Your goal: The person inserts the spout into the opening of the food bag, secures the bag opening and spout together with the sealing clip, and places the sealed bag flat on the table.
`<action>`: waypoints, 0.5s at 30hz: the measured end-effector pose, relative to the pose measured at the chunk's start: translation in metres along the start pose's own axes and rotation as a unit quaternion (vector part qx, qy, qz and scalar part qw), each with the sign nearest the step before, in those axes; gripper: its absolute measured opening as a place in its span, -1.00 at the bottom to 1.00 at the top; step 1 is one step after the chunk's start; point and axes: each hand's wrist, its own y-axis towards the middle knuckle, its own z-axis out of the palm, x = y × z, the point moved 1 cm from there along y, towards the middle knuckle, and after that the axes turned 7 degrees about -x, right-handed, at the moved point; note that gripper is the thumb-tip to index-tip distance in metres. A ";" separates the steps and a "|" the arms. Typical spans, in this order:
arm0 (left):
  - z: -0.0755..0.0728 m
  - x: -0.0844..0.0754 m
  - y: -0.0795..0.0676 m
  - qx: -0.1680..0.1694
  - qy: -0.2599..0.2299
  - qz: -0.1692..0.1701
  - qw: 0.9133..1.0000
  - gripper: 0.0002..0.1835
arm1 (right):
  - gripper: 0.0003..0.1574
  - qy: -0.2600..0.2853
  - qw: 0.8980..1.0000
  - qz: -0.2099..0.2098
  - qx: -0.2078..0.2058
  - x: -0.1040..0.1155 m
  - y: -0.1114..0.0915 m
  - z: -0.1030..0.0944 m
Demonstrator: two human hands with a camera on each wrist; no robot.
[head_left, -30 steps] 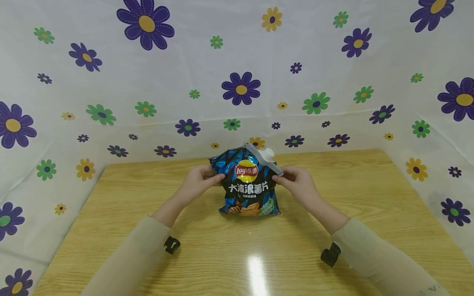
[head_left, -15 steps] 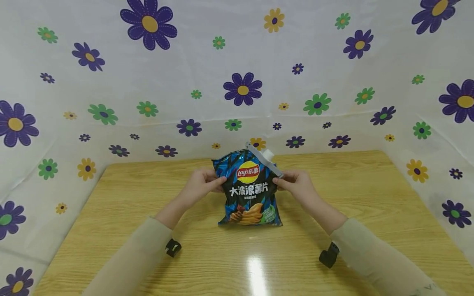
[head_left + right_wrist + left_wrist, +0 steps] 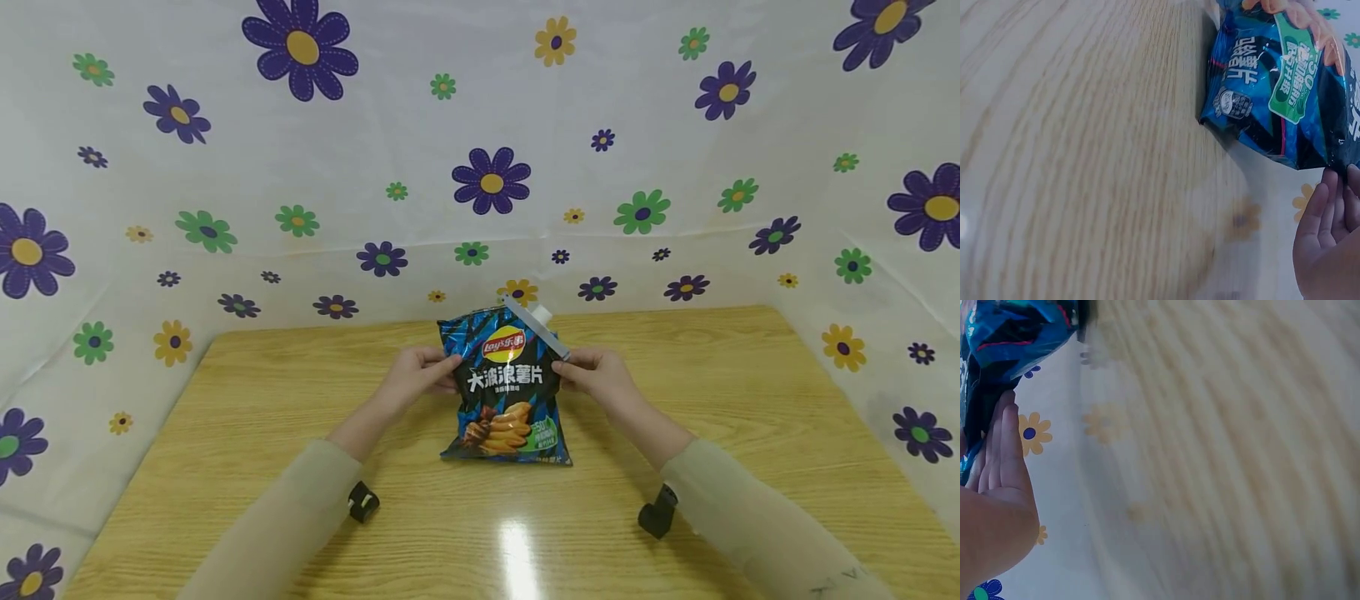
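A blue and black bag of potato chips [image 3: 506, 392] stands upright on the table, leaning slightly back. Across its top right corner lies a grey sealing clip [image 3: 537, 327] with a white knob [image 3: 542, 315] on it. My left hand [image 3: 417, 372] pinches the bag's left edge, thumb in front and fingers behind. On the opposite edge, just below the clip's lower end, my right hand [image 3: 600, 377] pinches it likewise. In the right wrist view the bag's lower corner [image 3: 1229, 106] shows near the tabletop. The left wrist view catches only part of the bag [image 3: 1019, 337].
The wooden table [image 3: 285, 417] spreads around the bag, with a light glare near its front. Behind and at the sides hangs a white cloth [image 3: 420, 133] printed with flowers. Black wrist cameras [image 3: 363, 502] hang under both sleeves.
The bag's bottom has come down and toward me, so more of its front shows. My left hand has shifted slightly right with the bag. Both hands keep their hold.
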 end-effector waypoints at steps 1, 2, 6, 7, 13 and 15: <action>0.000 0.001 0.001 0.000 -0.002 -0.006 1.000 -0.62 | -0.63 -0.003 1.000 0.006 0.000 -0.001 0.001 0.000; 0.001 0.002 0.002 0.000 -0.005 -0.014 1.000 -0.62 | -0.62 -0.006 1.000 0.012 0.000 -0.002 0.002 0.000; 0.002 0.004 0.003 0.004 -0.021 -0.035 0.999 -0.59 | -0.61 -0.021 0.999 0.025 0.002 -0.007 0.006 0.001; 0.002 0.003 0.003 0.004 -0.024 -0.039 0.999 -0.58 | -0.61 -0.020 0.999 0.029 0.002 -0.008 0.007 0.001; 0.004 0.003 0.005 -0.006 -0.027 -0.065 0.998 -0.54 | -0.57 -0.009 0.998 0.055 -0.005 -0.011 0.011 0.002; 0.004 0.004 0.005 -0.007 -0.027 -0.071 0.997 -0.54 | -0.56 -0.005 0.998 0.062 -0.004 -0.012 0.011 0.003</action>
